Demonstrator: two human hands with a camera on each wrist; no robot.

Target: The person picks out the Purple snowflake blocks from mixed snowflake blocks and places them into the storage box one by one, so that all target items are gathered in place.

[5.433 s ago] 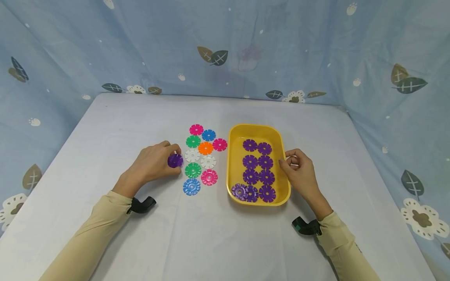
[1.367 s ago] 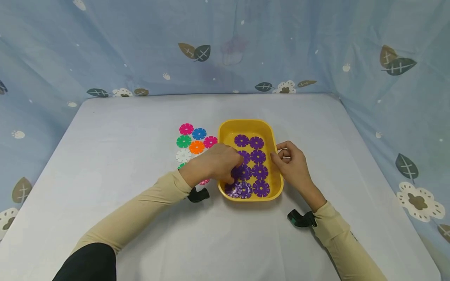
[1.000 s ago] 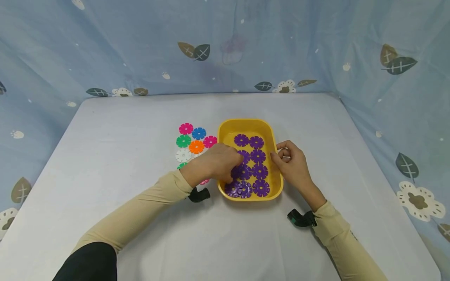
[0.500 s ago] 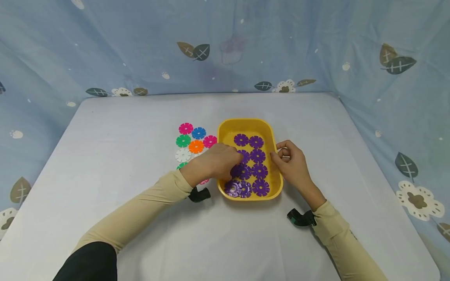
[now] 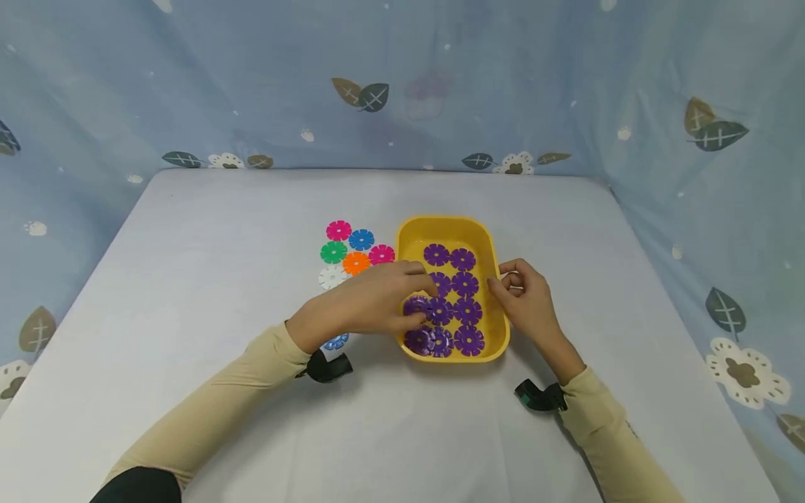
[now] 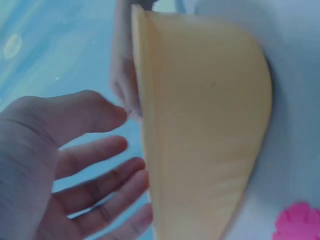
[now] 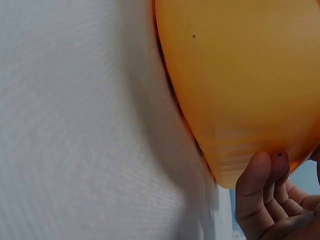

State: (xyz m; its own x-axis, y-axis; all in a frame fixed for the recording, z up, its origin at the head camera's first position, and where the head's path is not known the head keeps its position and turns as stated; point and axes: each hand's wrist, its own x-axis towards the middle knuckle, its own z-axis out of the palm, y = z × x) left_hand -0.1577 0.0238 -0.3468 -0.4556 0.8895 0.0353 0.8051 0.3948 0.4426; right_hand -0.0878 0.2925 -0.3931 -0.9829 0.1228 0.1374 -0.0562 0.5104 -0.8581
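Note:
A yellow tray (image 5: pixel 411 227) holds several purple notched snowflake discs (image 5: pixel 467 311), laid in rows. Over its left rim reaches my left hand (image 5: pixel 371 300), thumb and fingers spread apart, with nothing between them in the left wrist view. Just by those fingertips, a purple disc (image 5: pixel 416 306) lies inside the tray at the left. My right hand (image 5: pixel 528 300) grips the tray's right rim, thumb at the inner side and curled fingers against the outer wall (image 7: pixel 240 100). Part of the loose coloured discs is hidden under my left hand and wrist.
Left of the tray lie loose discs on the white table: pink (image 5: pixel 339 230), blue (image 5: pixel 361 239), green (image 5: pixel 333 252), orange (image 5: pixel 356 263) and white (image 5: pixel 332 276). A pale blue patterned curtain (image 5: pixel 251 84) hangs behind the table.
The left hand picked a purple disc from beside the coloured ones and brought it into the tray. It has since let go and drawn slightly left. The right hand has stayed on the rim.

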